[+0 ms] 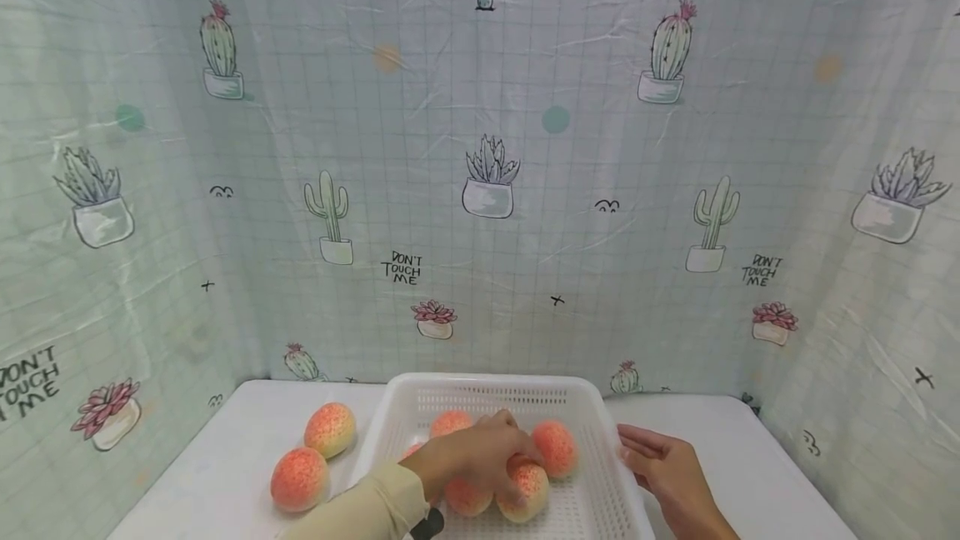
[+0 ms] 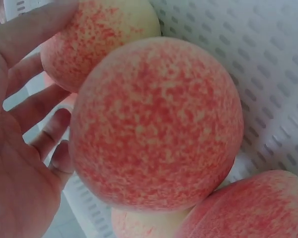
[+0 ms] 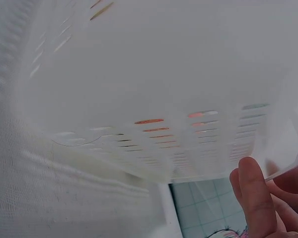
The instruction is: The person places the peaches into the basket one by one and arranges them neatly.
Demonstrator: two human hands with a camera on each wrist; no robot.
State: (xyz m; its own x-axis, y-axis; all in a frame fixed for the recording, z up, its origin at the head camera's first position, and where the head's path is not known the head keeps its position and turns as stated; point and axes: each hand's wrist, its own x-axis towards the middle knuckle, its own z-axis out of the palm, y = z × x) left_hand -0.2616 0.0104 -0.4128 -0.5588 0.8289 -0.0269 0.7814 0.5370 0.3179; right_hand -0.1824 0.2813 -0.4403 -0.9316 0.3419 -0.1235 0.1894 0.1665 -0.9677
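A white plastic basket (image 1: 487, 378) with slotted walls holds several red-and-yellow peaches. My left hand (image 1: 483, 452) reaches over them, thumb and fingers around a peach (image 1: 525, 497) near the basket's middle. In the left wrist view, the thumb lies across this peach (image 2: 111, 27), and another peach (image 2: 159, 124) in front fills the centre. Beside the hand, toward the right wall, sits a redder peach (image 1: 557, 448). My right hand (image 1: 671, 469) grips the basket's right rim; in the right wrist view its fingers (image 3: 256, 193) curl at the rim's edge.
Two more peaches, one (image 1: 330, 430) behind the other (image 1: 299, 479), lie on the white table (image 1: 217, 457) left of the basket. A cactus-print curtain (image 1: 487, 273) encloses the table at the back and both sides.
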